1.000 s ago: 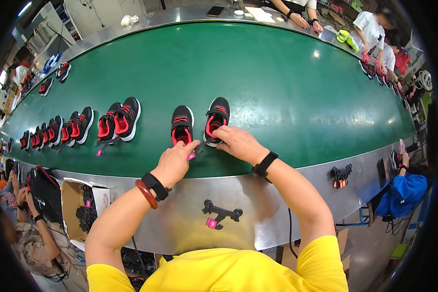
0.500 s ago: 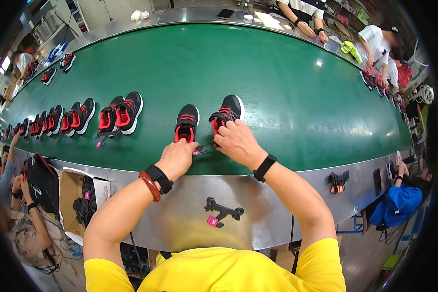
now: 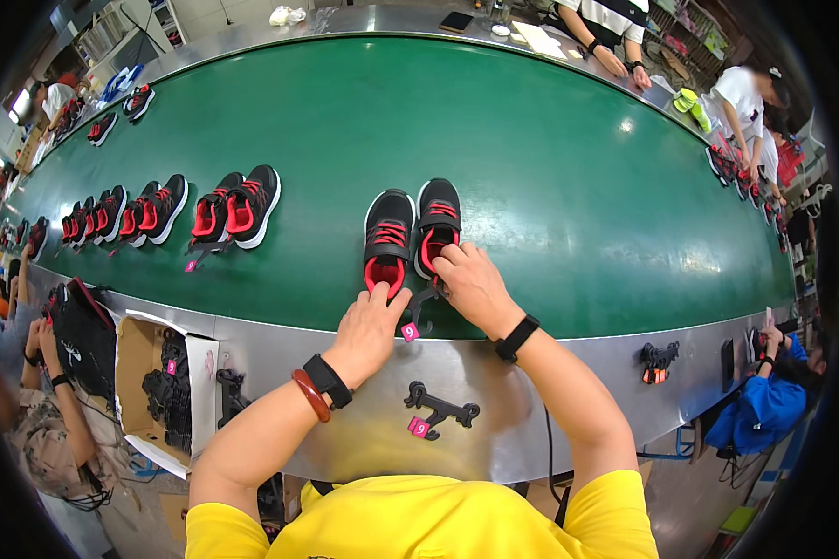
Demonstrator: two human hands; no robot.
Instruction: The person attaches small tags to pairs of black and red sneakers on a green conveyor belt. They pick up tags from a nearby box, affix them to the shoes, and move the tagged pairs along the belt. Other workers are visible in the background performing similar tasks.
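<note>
While my left hand [image 3: 371, 321] presses its fingertips down on the heel of the left shoe [image 3: 388, 238], my right hand [image 3: 471, 284] is curled over the heel of the right shoe [image 3: 437, 224], fingers closed narrow around the black plastic hanger [image 3: 423, 303] that ends in a small pink tag [image 3: 409, 332]. That's the whole head view for you: both black-and-red shoes sit side by side, touching, near my edge of the green belt [image 3: 550, 168], toes pointing away from me.

My left hand grips nothing, it lies flat, steadying. My right is pinched on the hanger just where it meets the heel; whether the clip has caught the shoe, I cannot tell, my knuckles hide it.

To do this well, I reckon I keep the pair square and pressed together, hold the left heel still, and seat the hanger evenly on both heels without dragging them.

A spare hanger [image 3: 441, 408] lies on the steel ledge [image 3: 587, 373] below my wrists. More pairs [image 3: 224, 210] line the belt to my left, and a carton [image 3: 158, 382] sits below.
</note>
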